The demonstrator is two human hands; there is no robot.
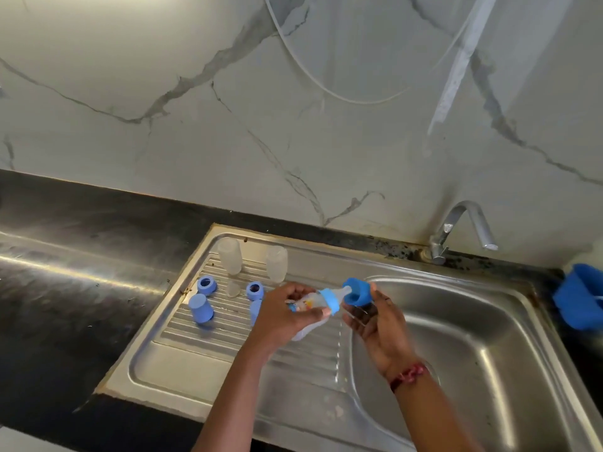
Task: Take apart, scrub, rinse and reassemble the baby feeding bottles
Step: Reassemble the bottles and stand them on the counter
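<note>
My left hand (pixel 284 313) grips a small baby bottle (pixel 313 303) lying on its side, with a blue collar ring (pixel 329 301) and a clear teat pointing right. My right hand (pixel 375 316) holds a blue cap (pixel 357 291) just off the teat's tip. On the ribbed draining board (pixel 202 327) stand two clear bottle bodies (pixel 230 256) (pixel 276 264) upside down. Near them lie two blue rings (pixel 206 285) (pixel 255 290), a blue cap (pixel 200 308), a clear teat (pixel 233 288) and another blue cap (pixel 256 313) partly behind my left hand.
The steel sink basin (pixel 473 353) lies to the right, with a chrome tap (pixel 463 226) at its back edge. A blue container (pixel 579 296) sits at the far right. Dark countertop (pixel 65 288) stretches to the left, under a marble-patterned wall.
</note>
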